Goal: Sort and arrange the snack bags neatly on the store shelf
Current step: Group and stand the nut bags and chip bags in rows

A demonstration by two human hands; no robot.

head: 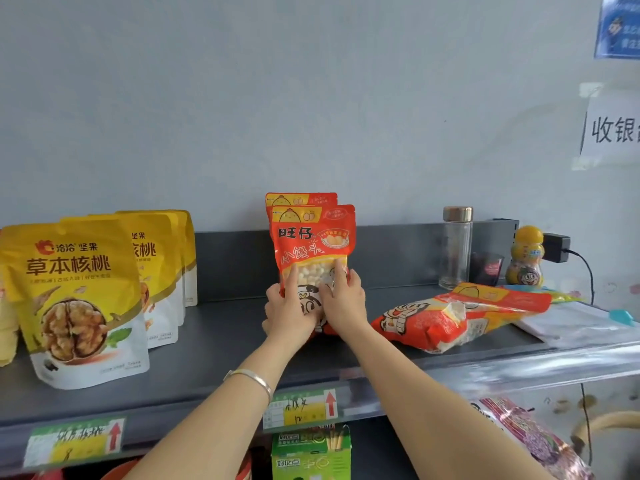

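Nearest me, on the lower level, a green box (311, 452) stands under the shelf lip, w/ a purple patterned bag (540, 441) off to the R. Two price tags (299, 408) w/ red arrows sit on the front edge of the dark shelf (214, 341). Both forearms reach in over that edge, a silver bracelet (249, 377) on the L wrist. The left hand (287, 313) and right hand (343, 299) clasp the btm half of the front red bag (313, 237), one each side, fingers curled onto its face. It stands upright mid-shelf, w/ a second red bag (301, 198) right behind it. A third red bag (426, 320) lies flat to the R, apart. Yellow walnut bags (74, 292) stand in a row at the L. Back by the wall: a glass bottle (457, 247), a yellow-capped bottle (526, 258), a black adapter (556, 247). Up on the wall, a paper sign (613, 129) and a blue poster (620, 26).
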